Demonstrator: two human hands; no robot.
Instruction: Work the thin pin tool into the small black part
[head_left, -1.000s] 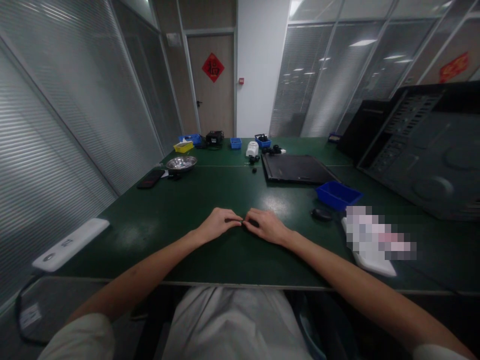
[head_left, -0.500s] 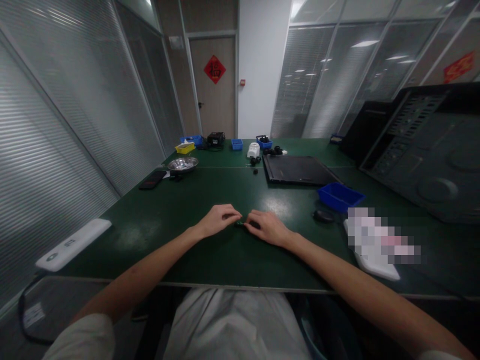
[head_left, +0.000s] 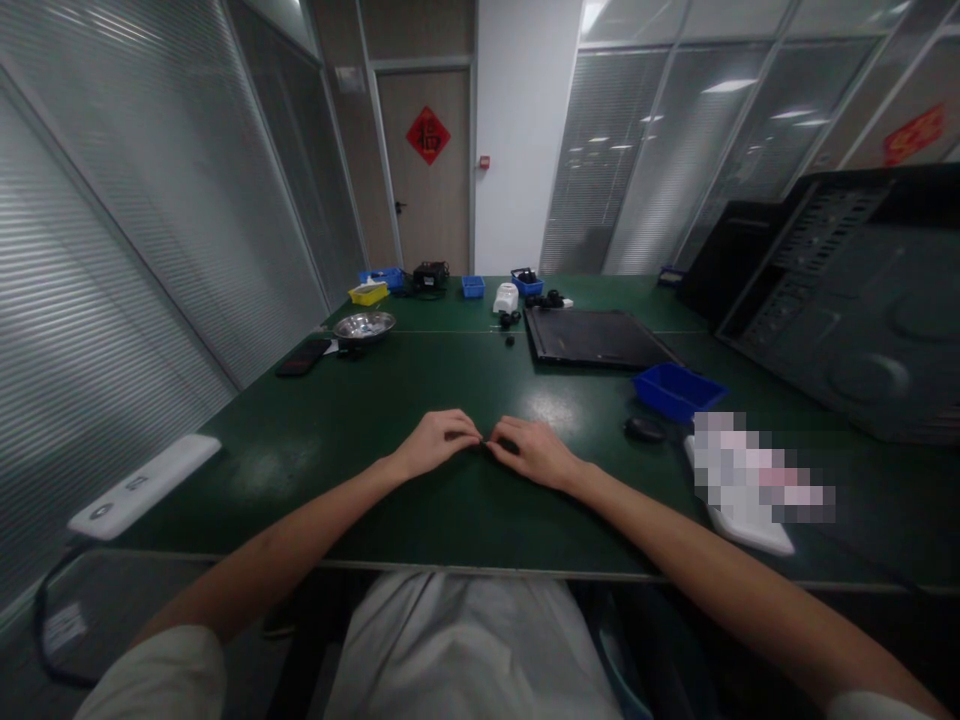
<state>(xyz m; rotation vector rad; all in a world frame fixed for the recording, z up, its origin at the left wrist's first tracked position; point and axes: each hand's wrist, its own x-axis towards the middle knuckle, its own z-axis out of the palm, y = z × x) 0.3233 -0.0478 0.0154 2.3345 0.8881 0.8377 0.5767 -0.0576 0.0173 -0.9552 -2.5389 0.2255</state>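
My left hand point(head_left: 436, 440) and my right hand point(head_left: 534, 452) meet fingertip to fingertip low over the green table point(head_left: 450, 520). Both are closed in a pinch. Between their tips sits a tiny dark piece point(head_left: 484, 442), too small to name and mostly covered by the fingers. Whether each hand grips this same piece or a separate part cannot be made out. To the right of my right hand lies a black computer mouse point(head_left: 644, 430).
A blue tray point(head_left: 679, 392), a closed black laptop point(head_left: 596, 338) and a large dark computer case point(head_left: 855, 330) stand to the right. On the left are a white power strip point(head_left: 142, 487), a phone point(head_left: 302, 358) and a metal bowl point(head_left: 364, 327). A white board with a blurred patch point(head_left: 739, 522) lies front right.
Half a second ago my left fingers were slightly raised off a small greenish piece at my right fingertips. They have since come back down onto it. My right hand has barely moved.
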